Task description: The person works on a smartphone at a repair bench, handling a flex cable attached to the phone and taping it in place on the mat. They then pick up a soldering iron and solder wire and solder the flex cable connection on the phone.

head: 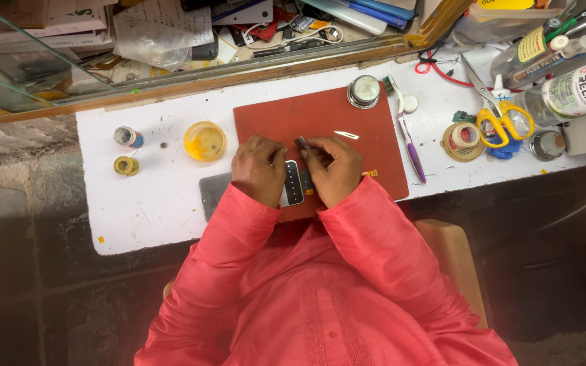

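Setting: white worktop [157,203] beside a dark stone floor, with a glass-topped case of clutter along the upper edge of the frame.
Left hand [259,169]: fingers curled down and pressing on the left part of a small dark device [294,183], just below frame centre.
Right hand [334,169]: fingers pinched shut around a thin dark tool [302,144], whose tip pokes out above the knuckles; the rest of the hand rests against the device's right edge.
Device: lies lengthwise between the two hands on a red mat [327,118]; a row of small pale marks runs down its dark face.
Grey plate [213,192]: flat on the worktop, partly under the left wrist, at the mat's lower left.
Mat: a thin white sliver lies on it right of the hands; a round metal tin [364,91] sits at its upper right corner.
Left of the mat: yellow round dish [205,141], then a small capped jar [128,137] and a yellow tape roll [126,165].
Right of the mat: purple-handled brush [411,146], tan tape roll [464,137], yellow-handled scissors [500,118], bottles in the upper right corner.
Sleeves: coral-red, filling the lower middle of the frame.
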